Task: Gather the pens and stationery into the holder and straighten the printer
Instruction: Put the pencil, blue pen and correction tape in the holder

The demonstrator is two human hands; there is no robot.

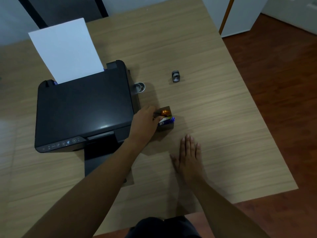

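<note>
Printer [84,107] sits at the left of the worktop [214,103], skewed to the worktop's edges, with a white sheet [66,48] standing in its rear feed. Judged heavy and rigid with smooth plastic sides — best shifted with both hands low on the body, never by the paper support or the front tray, which look flimsy. Just beside its right flank stands a small tape roll [141,87], touching or nearly touching the casing; cannot tell which. Left hand [145,122] reaches across the printer's front right corner to the holder [166,125], a small dark box close by the printer; its fingers are curled at the holder's mouth around something dark, though the item is not resolved, so whether they pinch it cannot be told. Holder already carries an orange-topped item and a blue pen [169,119]; likely light and easy to tip, so loading should press straight down. Right hand [188,155] lies flat on the worktop nearer the person, fingers extended and close together, holding nothing. Farther right and back, well apart — a small grey metallic piece [175,76], probably a sharpener, small enough for a two-finger pinch.
</note>
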